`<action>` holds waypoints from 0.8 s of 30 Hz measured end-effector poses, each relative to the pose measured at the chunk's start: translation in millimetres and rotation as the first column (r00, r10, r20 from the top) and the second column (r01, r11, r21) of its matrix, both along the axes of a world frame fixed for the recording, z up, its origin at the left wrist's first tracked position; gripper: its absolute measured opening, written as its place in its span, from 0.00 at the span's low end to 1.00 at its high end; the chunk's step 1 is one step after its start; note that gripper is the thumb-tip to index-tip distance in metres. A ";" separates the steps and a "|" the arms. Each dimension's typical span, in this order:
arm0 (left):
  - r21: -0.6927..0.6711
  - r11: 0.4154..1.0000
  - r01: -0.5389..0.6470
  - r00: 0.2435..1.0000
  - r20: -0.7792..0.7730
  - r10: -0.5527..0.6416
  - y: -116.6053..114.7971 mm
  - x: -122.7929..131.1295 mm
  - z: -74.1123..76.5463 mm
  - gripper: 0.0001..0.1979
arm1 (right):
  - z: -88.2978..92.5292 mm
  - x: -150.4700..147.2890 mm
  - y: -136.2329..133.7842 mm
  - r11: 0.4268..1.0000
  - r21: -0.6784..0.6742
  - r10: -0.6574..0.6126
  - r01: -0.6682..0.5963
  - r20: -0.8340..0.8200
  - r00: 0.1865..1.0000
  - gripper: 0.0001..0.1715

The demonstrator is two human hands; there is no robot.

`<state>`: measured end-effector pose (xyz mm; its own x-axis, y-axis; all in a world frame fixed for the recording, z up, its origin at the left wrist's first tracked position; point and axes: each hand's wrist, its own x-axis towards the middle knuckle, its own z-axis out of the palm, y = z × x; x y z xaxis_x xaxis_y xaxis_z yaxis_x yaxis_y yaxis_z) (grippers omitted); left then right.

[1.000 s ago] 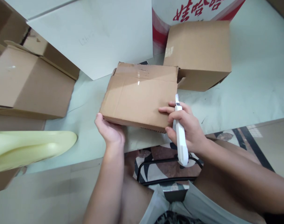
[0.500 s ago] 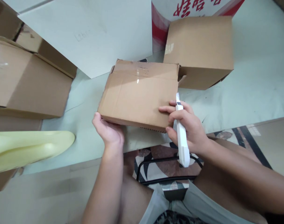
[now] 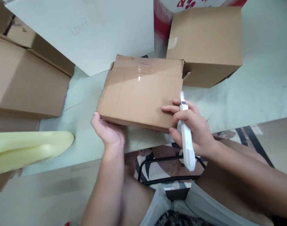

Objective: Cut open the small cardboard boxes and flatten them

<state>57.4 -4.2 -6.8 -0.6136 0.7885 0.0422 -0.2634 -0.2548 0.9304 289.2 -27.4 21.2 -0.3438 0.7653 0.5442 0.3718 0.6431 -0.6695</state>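
A brown cardboard box (image 3: pixel 141 94) is tilted in front of me, with a strip of shiny tape near its far edge. My left hand (image 3: pixel 109 130) grips its near left corner, thumb on the side and the other fingers hidden underneath. In my right hand (image 3: pixel 192 125) is a white utility knife (image 3: pixel 187 141), its short blade out and pointing away from me. Fingertips of that same hand rest on the box's right side near the front corner.
Behind on the right stands another cardboard box (image 3: pixel 206 37). A large white box (image 3: pixel 87 34) and a red-and-white carton (image 3: pixel 161 28) are farther back. Cardboard boxes (image 3: pixel 35 81) and a pale yellow plastic object (image 3: pixel 35 147) are at left. The pale green tabletop (image 3: pixel 263 94) ends near my knees.
The view has shifted slightly. Both hands keep their grip on the box, and the knife stays in my right hand, showing a little further right.
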 end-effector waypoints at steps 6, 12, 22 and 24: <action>-0.006 1.000 -0.003 1.000 -0.017 0.003 -1.1 0.6 1.3 0.23 | 1.9 2.6 -0.7 0.999 -0.028 0.030 -0.030 0.016 0.999 0.20; 0.007 1.000 0.010 1.000 -0.015 -0.010 -1.4 0.5 1.8 0.24 | 1.2 3.2 -1.1 0.999 -0.038 0.021 -0.020 0.026 0.999 0.18; 0.008 1.000 0.000 1.000 0.006 0.000 -1.8 0.8 0.8 0.24 | 0.2 3.1 0.1 1.000 -0.010 0.022 -0.021 0.027 0.999 0.17; 0.013 1.000 0.002 1.000 0.028 -0.002 -1.9 1.3 1.2 0.23 | 0.0 3.9 -0.2 1.000 -0.016 0.005 -0.005 0.050 0.999 0.18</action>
